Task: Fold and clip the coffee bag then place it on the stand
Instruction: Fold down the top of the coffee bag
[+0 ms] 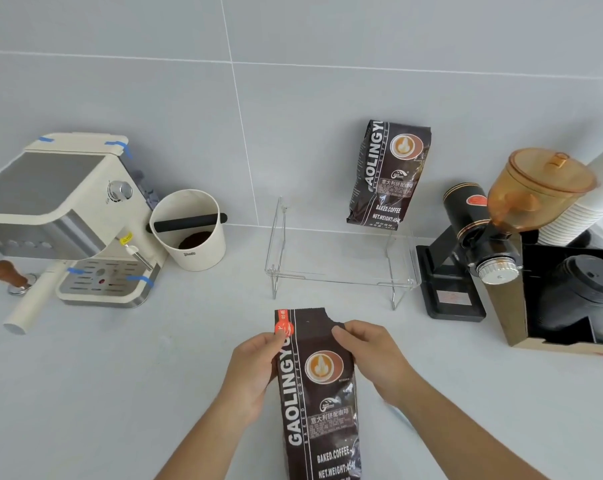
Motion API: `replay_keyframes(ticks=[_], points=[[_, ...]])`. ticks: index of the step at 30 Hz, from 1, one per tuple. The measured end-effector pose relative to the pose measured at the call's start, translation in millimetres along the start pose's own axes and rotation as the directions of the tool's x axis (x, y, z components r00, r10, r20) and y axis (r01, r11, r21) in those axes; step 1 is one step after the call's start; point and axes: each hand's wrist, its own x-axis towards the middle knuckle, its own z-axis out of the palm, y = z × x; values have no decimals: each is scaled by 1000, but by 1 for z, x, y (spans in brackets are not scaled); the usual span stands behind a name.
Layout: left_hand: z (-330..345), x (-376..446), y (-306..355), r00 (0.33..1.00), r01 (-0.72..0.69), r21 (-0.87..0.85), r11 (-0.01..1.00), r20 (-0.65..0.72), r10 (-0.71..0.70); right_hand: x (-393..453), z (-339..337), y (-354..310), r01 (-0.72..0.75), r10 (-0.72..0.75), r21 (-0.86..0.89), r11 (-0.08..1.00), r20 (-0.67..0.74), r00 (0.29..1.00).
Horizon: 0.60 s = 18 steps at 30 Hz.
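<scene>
A dark brown coffee bag with white lettering lies flat on the counter in front of me, its torn top end pointing away. My left hand pinches the bag's upper left edge. On the other side, my right hand pinches the upper right edge just below the torn corner. A clear acrylic stand sits further back on the counter. A second, folded coffee bag stands upright on the stand's back right part, against the wall. No clip shows in view.
A cream espresso machine with a tamper stands at the left, and a cream knock box beside it. At the right are a black grinder with an amber hopper, a stack of paper cups and a box of black lids.
</scene>
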Motion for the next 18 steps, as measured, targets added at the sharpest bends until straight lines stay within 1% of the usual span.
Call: replay_keyframes(ticks=[6,10,13,18], points=[[8,-21,14,992,-98,-18,995,74,99,-27,-6,-17,129,-128,67,989,-27,991],[15,-32,24,976,-194,-27,981,96,196,-41,-10,-28,224,-221,66,972,-52,974],[21,-37,31,963,-253,0,967,97,252,-49,-15,-34,297,-293,52,954,-67,954],[26,-38,40,946,-302,65,951,148,290,-53,-23,-39,347,-341,87,934,-77,937]])
